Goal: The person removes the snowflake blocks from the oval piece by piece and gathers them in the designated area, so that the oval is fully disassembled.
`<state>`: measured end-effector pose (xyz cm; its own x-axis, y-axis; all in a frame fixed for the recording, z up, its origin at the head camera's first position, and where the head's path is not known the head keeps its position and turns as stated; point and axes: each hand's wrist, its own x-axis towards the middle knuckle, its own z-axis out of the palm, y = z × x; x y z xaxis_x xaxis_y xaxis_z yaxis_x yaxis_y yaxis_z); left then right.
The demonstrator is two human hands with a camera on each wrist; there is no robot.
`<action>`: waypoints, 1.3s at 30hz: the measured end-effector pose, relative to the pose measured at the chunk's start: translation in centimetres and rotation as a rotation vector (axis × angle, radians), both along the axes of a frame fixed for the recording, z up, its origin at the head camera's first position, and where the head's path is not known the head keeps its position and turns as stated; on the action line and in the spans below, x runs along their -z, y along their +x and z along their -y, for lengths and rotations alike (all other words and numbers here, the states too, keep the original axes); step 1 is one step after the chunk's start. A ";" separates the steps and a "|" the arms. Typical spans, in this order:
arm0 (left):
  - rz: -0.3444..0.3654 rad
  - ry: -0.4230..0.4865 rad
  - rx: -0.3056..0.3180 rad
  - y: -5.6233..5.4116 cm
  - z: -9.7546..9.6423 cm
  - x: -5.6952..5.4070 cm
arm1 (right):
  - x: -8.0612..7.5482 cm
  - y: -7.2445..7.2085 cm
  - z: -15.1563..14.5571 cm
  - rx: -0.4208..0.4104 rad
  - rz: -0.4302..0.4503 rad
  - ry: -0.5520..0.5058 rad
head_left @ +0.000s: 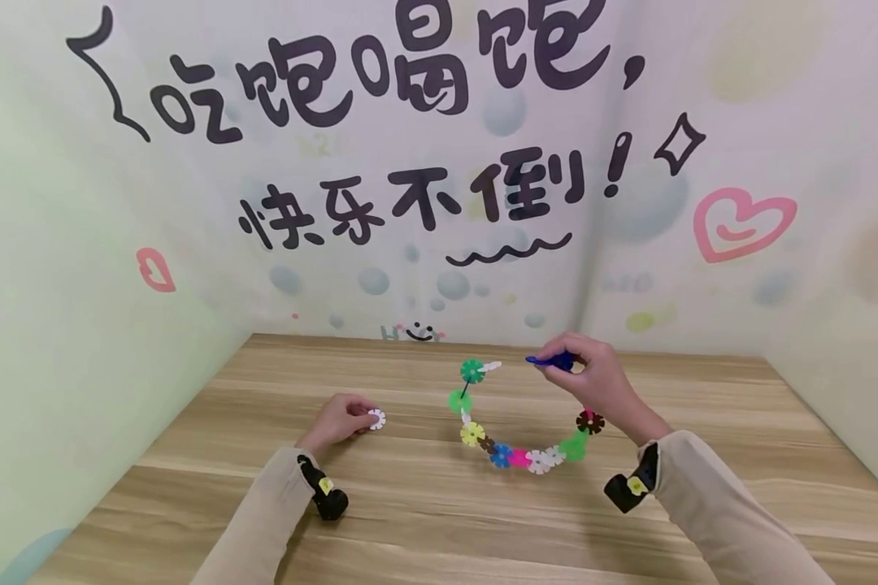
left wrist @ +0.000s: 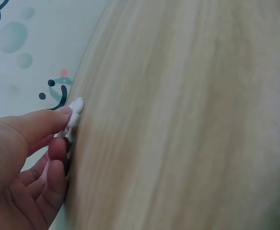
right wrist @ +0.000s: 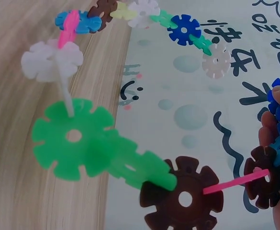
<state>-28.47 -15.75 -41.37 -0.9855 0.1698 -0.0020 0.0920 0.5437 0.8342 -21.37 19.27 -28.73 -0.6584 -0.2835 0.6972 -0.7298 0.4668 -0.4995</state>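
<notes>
Pinching a white notched disc [head_left: 377,418] between the thumb and fingers of your left hand [head_left: 342,418], you hold it just above or on the tabletop [head_left: 410,528]; which of the two, the views do not settle. Your right hand [head_left: 581,370] pinches blue notched discs [head_left: 562,361] at one end of a chain [head_left: 501,456] of coloured discs, its fingers drawn in narrow around them.

From your right hand the chain bends round in a U. In the right wrist view you can follow it from the blue pieces to a brown disc [right wrist: 265,184], a pink disc [right wrist: 235,182] seen edge-on, another brown disc [right wrist: 166,201] and a large green disc [right wrist: 89,155], then on through white, pink, blue and yellow pieces. A pale disc [right wrist: 216,68] forms its far end, with a gap between that end and the blue pieces you hold. The white disc in your left hand is well apart from the chain. Behind the tabletop stands a printed backdrop [head_left: 380,150] with black lettering.
</notes>
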 end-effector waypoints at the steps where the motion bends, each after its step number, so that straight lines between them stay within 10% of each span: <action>1: -0.003 -0.013 -0.013 -0.1 0.0 0.0 | 0.0 0.0 0.0 0.002 -0.001 0.002; 11: -0.040 -0.019 -0.044 -0.1 -0.2 0.3 | 2.2 -2.1 -1.2 -0.020 -0.001 -0.014; 20: -0.238 0.049 -0.146 -0.3 -0.2 -0.5 | 2.5 -2.4 -1.1 -0.028 0.021 -0.005; 28: -0.337 0.114 -0.049 1.0 -2.4 -4.0 | 2.6 -2.3 -0.6 -0.043 0.020 -0.005; 39: -0.492 0.255 0.202 5.9 -9.9 -10.4 | 3.2 -2.4 0.2 -0.079 0.048 0.036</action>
<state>-22.62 -5.87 -30.96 -0.8085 0.2893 0.5124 0.5819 0.2635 0.7694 -23.74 19.05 -31.94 -0.6651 -0.3606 0.6539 -0.7410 0.4268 -0.5184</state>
